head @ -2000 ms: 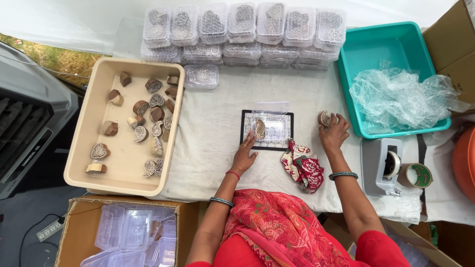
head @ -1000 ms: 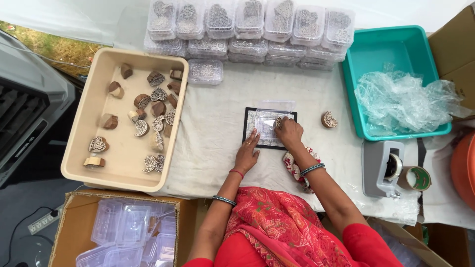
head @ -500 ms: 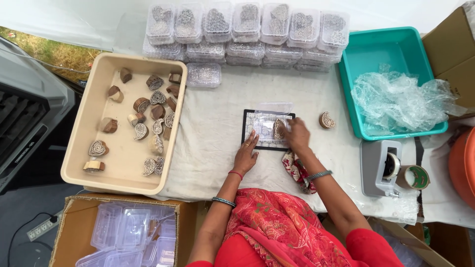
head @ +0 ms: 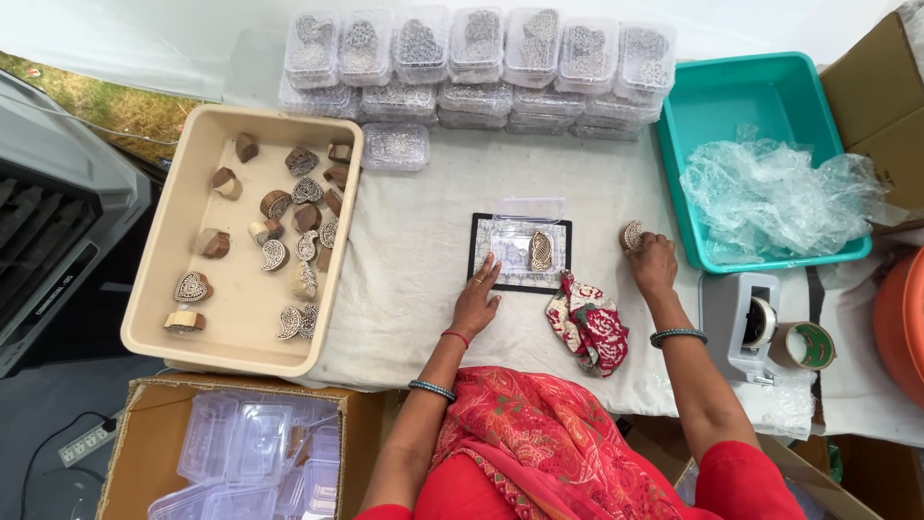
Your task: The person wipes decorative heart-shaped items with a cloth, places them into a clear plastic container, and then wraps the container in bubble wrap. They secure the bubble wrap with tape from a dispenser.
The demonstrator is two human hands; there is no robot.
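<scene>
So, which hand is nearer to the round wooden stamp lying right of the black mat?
Right. The right hand touches the round stamp; the left hand rests at the black mat.

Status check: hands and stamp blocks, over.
Left hand flat at black mat edge. Right hand on round carved block. Paisley block in clear box. Nothing obstructing.

Your surface [head: 423, 260]: tray of blocks [head: 241, 318] left | dark mat [head: 486, 274] centre, open clear box [head: 515, 241] on it | bin [head: 741, 106] right | stacked boxes [head: 481, 67] behind | tape dispenser [head: 746, 323] near right.

Cloth-covered table [head: 433, 318], daylight, grass [head: 87, 96]
</scene>
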